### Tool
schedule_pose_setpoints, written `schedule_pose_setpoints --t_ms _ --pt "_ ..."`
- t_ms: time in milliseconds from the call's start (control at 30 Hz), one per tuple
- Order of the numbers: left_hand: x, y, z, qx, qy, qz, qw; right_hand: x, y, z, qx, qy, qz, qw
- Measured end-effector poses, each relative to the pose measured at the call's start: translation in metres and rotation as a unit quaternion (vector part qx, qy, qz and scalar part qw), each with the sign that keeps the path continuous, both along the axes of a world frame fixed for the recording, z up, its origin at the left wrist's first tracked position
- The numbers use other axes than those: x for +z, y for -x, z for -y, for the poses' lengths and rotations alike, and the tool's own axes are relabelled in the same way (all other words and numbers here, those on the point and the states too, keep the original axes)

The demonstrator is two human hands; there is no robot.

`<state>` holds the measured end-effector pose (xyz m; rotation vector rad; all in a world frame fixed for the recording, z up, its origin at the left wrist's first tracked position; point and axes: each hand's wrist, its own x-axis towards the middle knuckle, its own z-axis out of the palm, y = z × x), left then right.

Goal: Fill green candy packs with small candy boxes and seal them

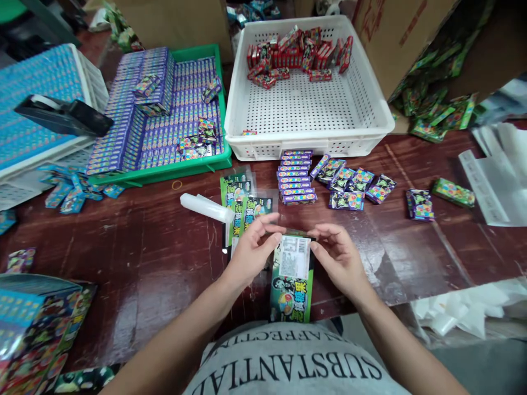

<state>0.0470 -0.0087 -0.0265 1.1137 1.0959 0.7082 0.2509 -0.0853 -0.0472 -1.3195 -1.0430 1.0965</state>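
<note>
Packet (pixel 291 299) at the near edge of the table (pixel 160 285), left hand (pixel 255 244) and right hand (pixel 341 260) seemingly pinching its far corners, that far end apparently being worked now, and the next move, I'd judge, calls for an even, gentle grip.

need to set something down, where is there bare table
Bare tabletop: left, between the green tray and the left forearm; right, between the right hand and the lone purple box. Crowded: candy packets beside the left hand, purple candy boxes before the white crate.
</note>
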Motion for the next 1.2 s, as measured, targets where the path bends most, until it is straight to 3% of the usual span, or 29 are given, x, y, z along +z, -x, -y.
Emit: schedule_pose_setpoints --t_ms 167,333,433,600,733,867,1000,1100,1200 --pt "0.008 0.001 -0.009 -0.063 -0.014 -0.038 0.997 0.016 -0.010 -0.007 0.065 0.009 0.083 0.994" --pt "0.019 -0.004 -0.019 -0.108 -0.022 -0.075 0.991 0.027 -0.012 -0.019 0.031 0.112 0.056 0.992" --pt "0.024 -0.005 -0.026 -0.120 -0.016 -0.087 0.989 0.033 -0.012 -0.024 0.023 0.139 0.049 0.989" --pt "0.019 0.004 -0.022 -0.140 0.019 -0.039 0.989 0.038 -0.022 -0.018 0.080 0.110 0.097 0.986" --pt "0.013 0.017 -0.010 -0.108 -0.004 0.003 0.994 0.040 -0.030 -0.022 0.173 0.042 0.132 0.975" --pt "0.009 0.041 -0.005 -0.062 -0.051 -0.043 0.996 0.045 0.001 -0.073 0.224 -0.034 0.218 0.949" --pt "-0.001 0.071 0.001 -0.012 -0.129 -0.188 0.973 0.040 0.084 -0.148 0.266 -0.084 0.250 0.927" --pt "-0.005 0.091 0.007 -0.004 -0.204 -0.248 0.947 0.028 0.133 -0.191 0.294 -0.023 0.218 0.930" --pt "0.001 0.114 0.000 0.063 -0.287 -0.258 0.920 0.023 0.139 -0.215 0.311 0.037 0.177 0.933"
